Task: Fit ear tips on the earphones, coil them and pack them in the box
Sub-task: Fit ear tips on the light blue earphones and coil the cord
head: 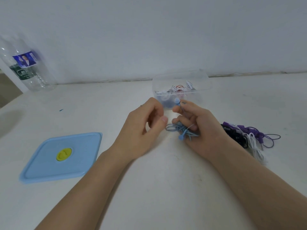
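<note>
Clear plastic makes the empty bottle [25,63] at the far left, by the wall. Nearer the person, a light blue lid [61,157] lies flat on the white table [157,188], with a yellow round plug in its middle.

In the middle, the left hand [142,130] has curled fingers, with the thumb tip close to the fingertips. I cannot tell if it pinches anything. Just beside it, the right hand [196,125] holds the blue earphones [181,130]. One bud sticks up by its fingertips, and the tangled cord hangs under the hand with the other bud at the bottom.

Behind the hands stands the clear box [181,87] with earphones inside it already.

At the right, a pile of purple, black and white earphones [247,138] lies on the table, beside the right wrist.
</note>
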`<state>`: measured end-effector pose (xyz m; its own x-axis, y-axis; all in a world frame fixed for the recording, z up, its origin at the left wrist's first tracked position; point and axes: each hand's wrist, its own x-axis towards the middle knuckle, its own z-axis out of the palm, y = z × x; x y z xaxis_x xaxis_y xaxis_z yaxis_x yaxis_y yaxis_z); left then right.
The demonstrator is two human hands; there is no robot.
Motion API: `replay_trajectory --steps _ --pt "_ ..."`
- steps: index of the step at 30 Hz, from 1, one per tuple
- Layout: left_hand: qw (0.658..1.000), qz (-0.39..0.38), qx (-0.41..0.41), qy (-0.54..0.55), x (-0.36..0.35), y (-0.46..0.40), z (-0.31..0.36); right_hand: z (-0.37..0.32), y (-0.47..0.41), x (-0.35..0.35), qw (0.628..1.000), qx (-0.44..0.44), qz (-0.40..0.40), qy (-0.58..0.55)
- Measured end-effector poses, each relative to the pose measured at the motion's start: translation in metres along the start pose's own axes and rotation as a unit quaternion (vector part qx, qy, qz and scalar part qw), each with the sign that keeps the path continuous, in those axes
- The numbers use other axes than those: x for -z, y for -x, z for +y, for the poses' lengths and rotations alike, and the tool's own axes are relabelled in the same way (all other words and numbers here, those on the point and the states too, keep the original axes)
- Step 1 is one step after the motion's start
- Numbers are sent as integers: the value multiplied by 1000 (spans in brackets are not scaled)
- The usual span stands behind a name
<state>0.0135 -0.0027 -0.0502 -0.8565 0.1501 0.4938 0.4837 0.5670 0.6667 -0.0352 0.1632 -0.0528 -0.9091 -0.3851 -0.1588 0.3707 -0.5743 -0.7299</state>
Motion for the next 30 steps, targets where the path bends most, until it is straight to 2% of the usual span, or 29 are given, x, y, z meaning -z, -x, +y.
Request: replay_trajectory --steps 2,4,11,17,21,25,27,30 --pt "996 -15 -72 -55 -1 1 1 0 -2 2 1000 2 5 -26" --pt "990 -30 -110 -80 -4 2 0 0 -2 2 1000 0 5 -27" --pt "985 -35 -97 -140 -15 1 -12 -2 -3 4 1000 -9 3 -11" --pt "985 -25 -112 -130 -19 1 -6 0 -4 1 999 13 31 29" --pt "993 5 -81 -84 -15 -2 -1 2 -3 -1 995 38 44 78" --pt "999 40 10 14 -12 -3 0 7 2 -4 980 80 19 183" --pt "998 39 48 33 -13 -3 -2 10 4 -6 968 97 9 232" --pt "999 11 37 26 -11 -2 -4 12 3 -5 966 106 20 237"
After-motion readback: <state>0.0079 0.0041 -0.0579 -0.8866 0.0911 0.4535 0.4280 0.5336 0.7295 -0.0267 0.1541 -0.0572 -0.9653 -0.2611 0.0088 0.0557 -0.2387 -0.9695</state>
